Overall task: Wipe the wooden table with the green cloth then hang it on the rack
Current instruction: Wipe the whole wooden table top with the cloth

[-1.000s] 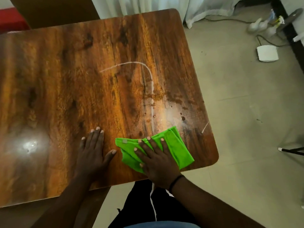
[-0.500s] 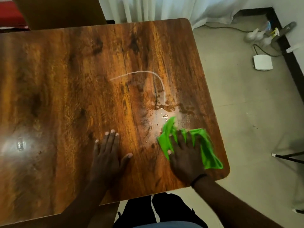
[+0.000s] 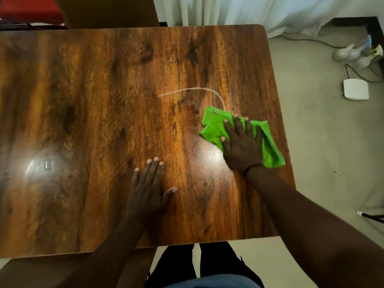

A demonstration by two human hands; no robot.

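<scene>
Head view shows the left hand (image 3: pixel 148 187) spread flat and empty on the wooden table (image 3: pixel 93 111), and further right the right hand (image 3: pixel 242 145) pressing open-palmed on the crumpled green cloth (image 3: pixel 214 126) near the table's right edge.

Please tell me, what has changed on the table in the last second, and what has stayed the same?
The right hand pushed the green cloth away from the near edge, up the wooden table toward the curved white streak, wiping away the droplets there. Nothing was grasped or released. The left hand stayed flat on the wood, and the streak's arc remains.
</scene>
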